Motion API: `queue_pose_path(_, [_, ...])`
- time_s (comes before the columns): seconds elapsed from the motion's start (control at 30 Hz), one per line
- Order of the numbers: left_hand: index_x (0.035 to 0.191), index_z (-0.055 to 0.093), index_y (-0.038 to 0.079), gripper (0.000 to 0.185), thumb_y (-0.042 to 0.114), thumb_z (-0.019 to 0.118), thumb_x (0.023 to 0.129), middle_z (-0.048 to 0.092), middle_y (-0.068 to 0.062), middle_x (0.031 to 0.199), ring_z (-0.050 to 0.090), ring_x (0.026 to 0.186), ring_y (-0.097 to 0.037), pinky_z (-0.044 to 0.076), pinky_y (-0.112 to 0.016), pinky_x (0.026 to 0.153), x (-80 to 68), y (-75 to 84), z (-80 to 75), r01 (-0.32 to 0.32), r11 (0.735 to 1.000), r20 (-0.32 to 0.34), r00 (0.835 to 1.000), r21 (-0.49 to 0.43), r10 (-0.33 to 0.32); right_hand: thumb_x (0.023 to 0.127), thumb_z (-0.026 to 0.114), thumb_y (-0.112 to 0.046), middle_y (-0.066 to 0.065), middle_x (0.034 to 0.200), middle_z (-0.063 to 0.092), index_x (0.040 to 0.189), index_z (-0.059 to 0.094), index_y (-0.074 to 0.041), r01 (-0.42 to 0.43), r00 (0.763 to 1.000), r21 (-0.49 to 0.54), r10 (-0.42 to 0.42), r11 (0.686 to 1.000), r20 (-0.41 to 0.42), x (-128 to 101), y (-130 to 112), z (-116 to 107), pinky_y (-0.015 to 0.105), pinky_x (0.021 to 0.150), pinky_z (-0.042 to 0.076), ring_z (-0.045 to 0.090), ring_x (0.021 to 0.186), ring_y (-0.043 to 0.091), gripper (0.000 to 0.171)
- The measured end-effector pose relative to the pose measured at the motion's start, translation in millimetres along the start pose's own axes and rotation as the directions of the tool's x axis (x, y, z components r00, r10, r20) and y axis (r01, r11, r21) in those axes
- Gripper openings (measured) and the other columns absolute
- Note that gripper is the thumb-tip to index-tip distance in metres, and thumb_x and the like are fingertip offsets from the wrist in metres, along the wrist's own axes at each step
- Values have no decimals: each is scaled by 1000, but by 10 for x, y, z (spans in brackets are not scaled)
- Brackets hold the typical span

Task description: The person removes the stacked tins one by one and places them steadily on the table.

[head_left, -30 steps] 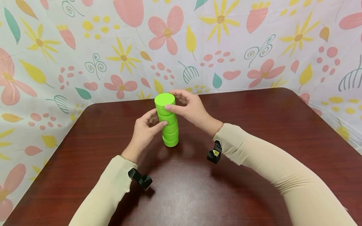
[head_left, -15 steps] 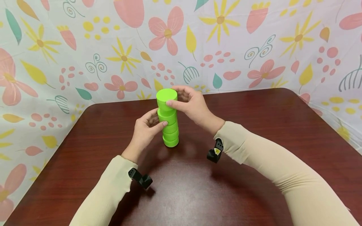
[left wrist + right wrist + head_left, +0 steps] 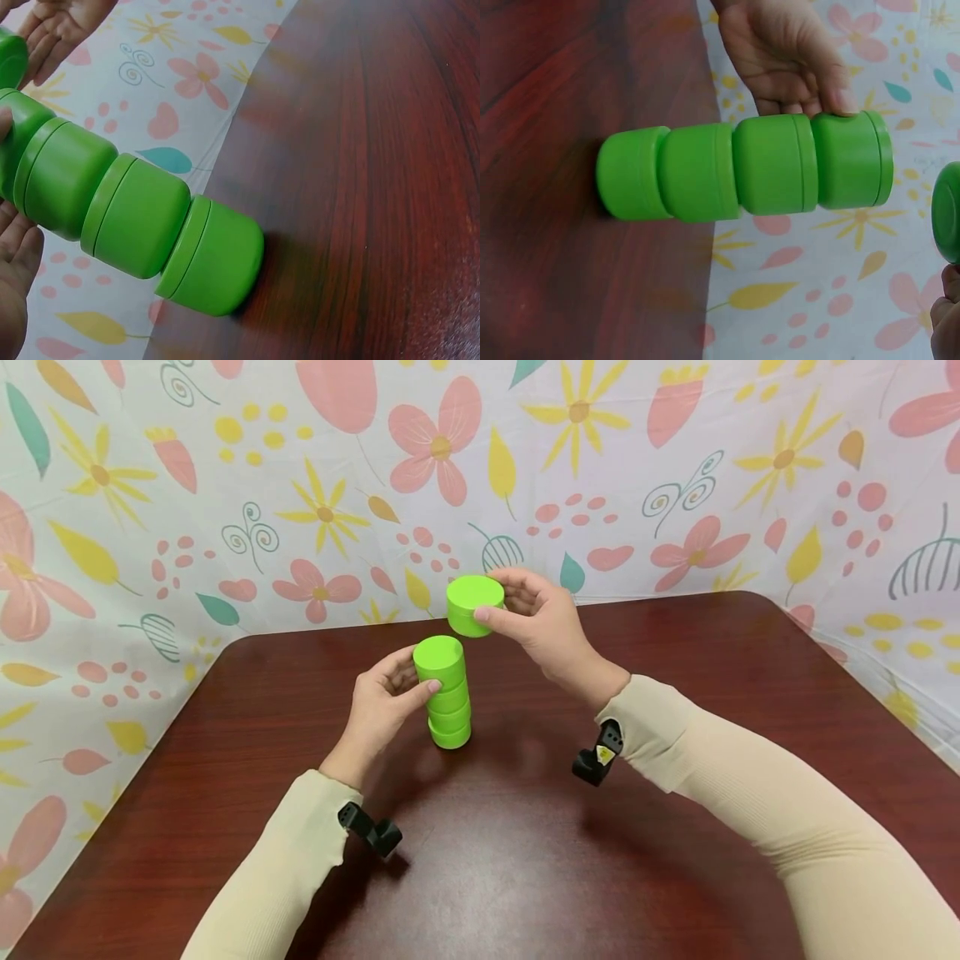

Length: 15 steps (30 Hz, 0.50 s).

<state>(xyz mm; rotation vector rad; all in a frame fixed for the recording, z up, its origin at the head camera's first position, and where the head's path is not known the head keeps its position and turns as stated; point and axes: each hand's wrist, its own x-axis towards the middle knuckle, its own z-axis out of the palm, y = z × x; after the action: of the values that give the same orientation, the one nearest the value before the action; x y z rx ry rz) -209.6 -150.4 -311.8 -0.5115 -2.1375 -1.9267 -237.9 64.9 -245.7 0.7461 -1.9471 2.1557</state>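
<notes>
Several small bright green lidded jars (image 3: 450, 703) stand in an upright, slightly uneven stack on the table. My left hand (image 3: 381, 703) grips the stack near its top, thumb on the front of the topmost jar (image 3: 847, 161) and fingers behind it. Up and to the right, apart from the stack, my right hand (image 3: 553, 625) holds another green jar (image 3: 476, 593) in the air, thumb in front and fingers at the back. In the right wrist view this lifted jar (image 3: 948, 214) is cut off by the frame edge.
The dark reddish-brown table (image 3: 525, 868) reaches back to a flower-printed cloth (image 3: 570, 468) hung behind it. Both wrists carry black camera mounts (image 3: 371, 831) over beige sleeves (image 3: 277, 868).
My right hand has lifted the top jar off the stack and carried it up and to the right. The left hand stays on the stack.
</notes>
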Motion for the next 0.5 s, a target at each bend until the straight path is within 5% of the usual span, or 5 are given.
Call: queue_pose_path(0.5, [125, 56, 3, 47, 2, 71, 80, 64, -17, 112, 62, 100, -15, 51, -26, 82, 6, -18, -26, 8, 1000, 11, 1000, 28, -8, 78, 69, 2, -4, 102, 66, 119, 57, 3, -38, 998, -10, 37, 999, -44, -194, 234, -174, 20, 73, 52, 62, 88, 12, 43])
